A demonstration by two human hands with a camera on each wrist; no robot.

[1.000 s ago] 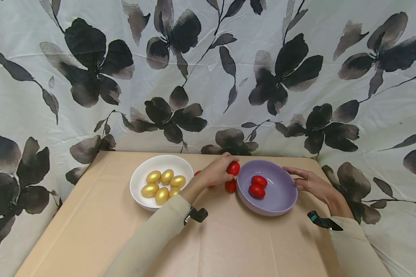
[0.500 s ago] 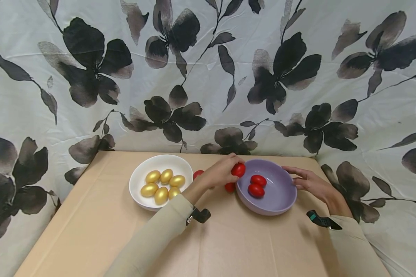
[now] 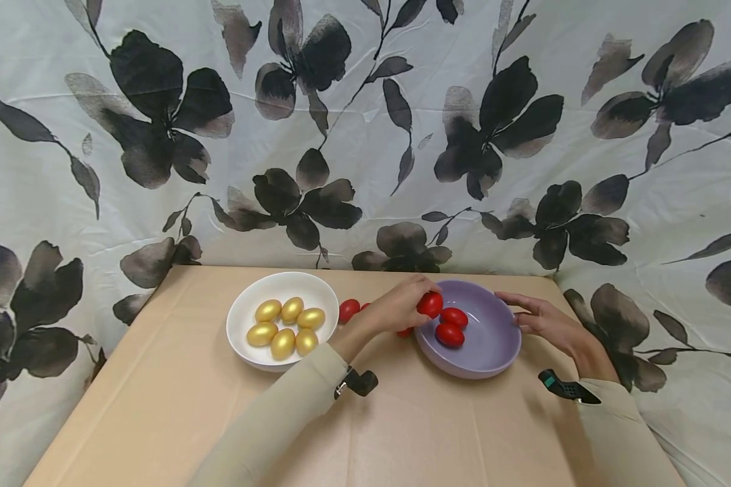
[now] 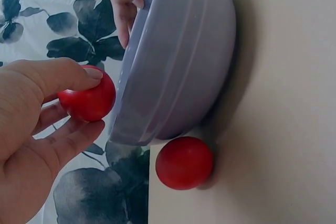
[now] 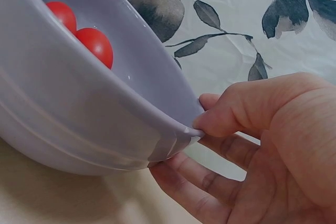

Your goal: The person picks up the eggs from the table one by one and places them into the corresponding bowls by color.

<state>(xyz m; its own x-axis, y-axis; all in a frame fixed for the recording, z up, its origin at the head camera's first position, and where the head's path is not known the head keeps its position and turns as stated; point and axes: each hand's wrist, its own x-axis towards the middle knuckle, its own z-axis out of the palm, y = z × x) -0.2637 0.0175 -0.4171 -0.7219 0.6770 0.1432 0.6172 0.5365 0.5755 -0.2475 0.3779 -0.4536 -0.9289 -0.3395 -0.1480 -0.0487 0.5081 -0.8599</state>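
Observation:
My left hand (image 3: 396,306) pinches a red egg (image 3: 430,304) between thumb and fingers, at the left rim of the purple bowl (image 3: 493,345). In the left wrist view this held egg (image 4: 92,98) overlaps the bowl's edge. Two more red eggs (image 3: 449,335) lie inside the bowl. My right hand (image 3: 539,321) grips the bowl's right rim; the right wrist view shows the thumb (image 5: 215,121) on the rim and fingers under it. Another red egg (image 4: 184,162) lies on the table against the bowl's left side, partly hidden by my left hand in the head view.
A white bowl (image 3: 239,331) holding several gold eggs (image 3: 283,343) stands left of my left forearm. Between the bowls, behind the left hand, are red eggs (image 3: 348,310) on the tan tabletop (image 3: 402,433). A floral cloth (image 3: 365,135) hangs behind the table.
My left hand has moved right with the red egg, from left of the purple bowl to its rim. The right hand keeps its hold on the bowl.

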